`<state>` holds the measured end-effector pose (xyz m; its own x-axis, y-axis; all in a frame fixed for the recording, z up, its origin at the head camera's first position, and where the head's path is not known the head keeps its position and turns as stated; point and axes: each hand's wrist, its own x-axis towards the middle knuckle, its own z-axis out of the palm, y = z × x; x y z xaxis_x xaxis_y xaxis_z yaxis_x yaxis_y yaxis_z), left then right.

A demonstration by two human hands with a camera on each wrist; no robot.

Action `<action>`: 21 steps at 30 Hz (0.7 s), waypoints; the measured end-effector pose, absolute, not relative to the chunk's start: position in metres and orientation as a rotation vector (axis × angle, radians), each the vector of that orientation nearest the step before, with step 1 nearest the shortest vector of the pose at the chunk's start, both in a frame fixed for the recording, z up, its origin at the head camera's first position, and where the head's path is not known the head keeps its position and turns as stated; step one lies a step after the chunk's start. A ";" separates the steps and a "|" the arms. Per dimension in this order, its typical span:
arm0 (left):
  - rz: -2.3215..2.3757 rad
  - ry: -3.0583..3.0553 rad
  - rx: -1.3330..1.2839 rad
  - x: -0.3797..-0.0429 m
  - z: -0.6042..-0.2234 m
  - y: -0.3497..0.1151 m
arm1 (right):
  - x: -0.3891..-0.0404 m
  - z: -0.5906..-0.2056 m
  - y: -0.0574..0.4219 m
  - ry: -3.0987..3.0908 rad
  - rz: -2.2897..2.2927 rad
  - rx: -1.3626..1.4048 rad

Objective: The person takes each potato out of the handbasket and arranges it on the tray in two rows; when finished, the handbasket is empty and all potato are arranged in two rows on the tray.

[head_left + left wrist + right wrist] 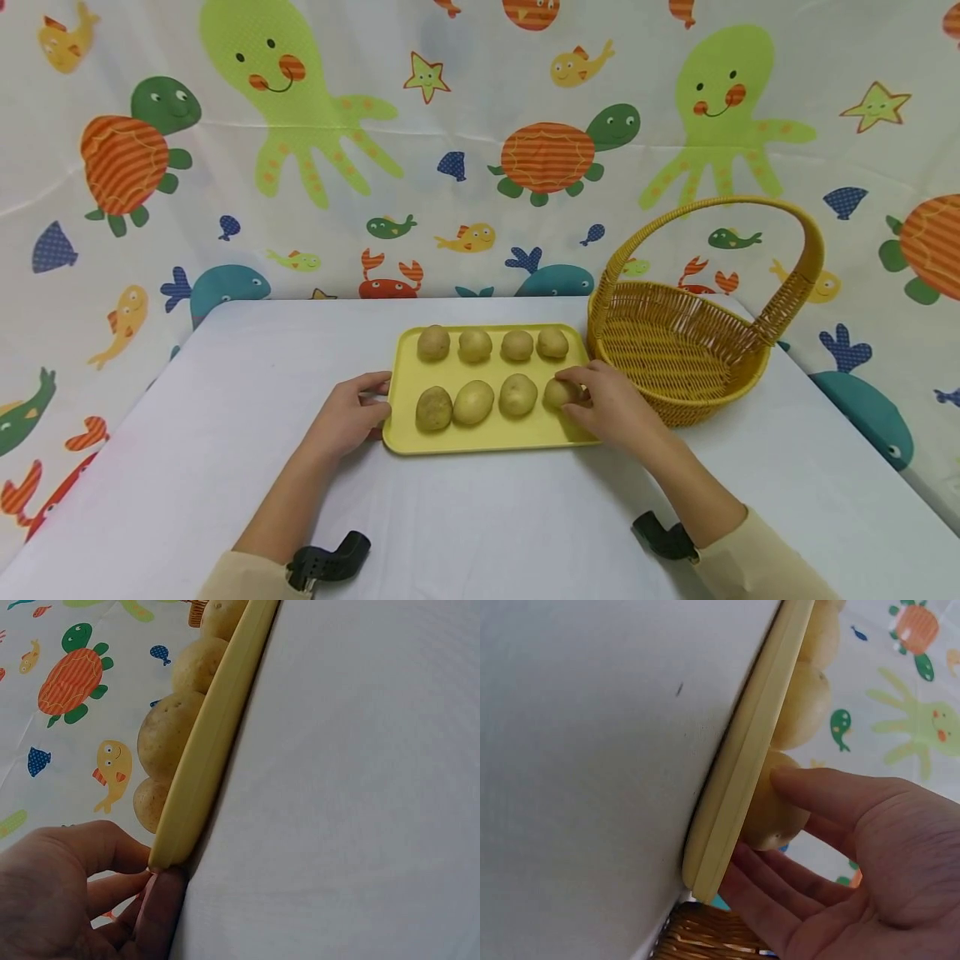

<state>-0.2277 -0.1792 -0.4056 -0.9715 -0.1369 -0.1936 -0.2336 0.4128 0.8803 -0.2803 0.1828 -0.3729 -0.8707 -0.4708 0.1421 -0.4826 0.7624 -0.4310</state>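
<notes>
A yellow tray (405, 375) lies on the white table with several potatoes on it in two rows. At the tray's left end, my left hand (352, 413) pinches the rim between thumb and fingers, which the left wrist view shows up close. My right hand (615, 403) holds the front-row potato (558, 392) at the right end. In the right wrist view its thumb presses on this potato (769, 814), while other fingers reach behind it beside the tray edge. Left of it in the same row sits another potato (518, 394).
A wicker basket (675, 400) with a tall arched handle stands just right of the tray, close to my right hand; no contents show inside. Behind the table (247, 358) hangs a cloth (465, 108) printed with sea animals.
</notes>
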 end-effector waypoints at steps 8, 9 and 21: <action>1.621 2.563 -0.333 -0.229 -0.406 -0.179 | -0.283 -0.371 0.182 -2.950 0.715 0.765; 1.625 2.563 -0.331 -0.229 -0.406 -0.179 | -0.283 -0.371 0.182 -2.948 0.712 0.763; 1.619 2.577 -0.325 -0.228 -0.408 -0.181 | -0.282 -0.368 0.181 -3.025 0.690 0.705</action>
<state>-0.2281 -0.1806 -0.4078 -0.9742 -0.1358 -0.1803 -0.2214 0.4189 0.8806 -0.2818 0.1812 -0.3684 -0.9011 -0.4297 0.0575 -0.4122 0.8080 -0.4210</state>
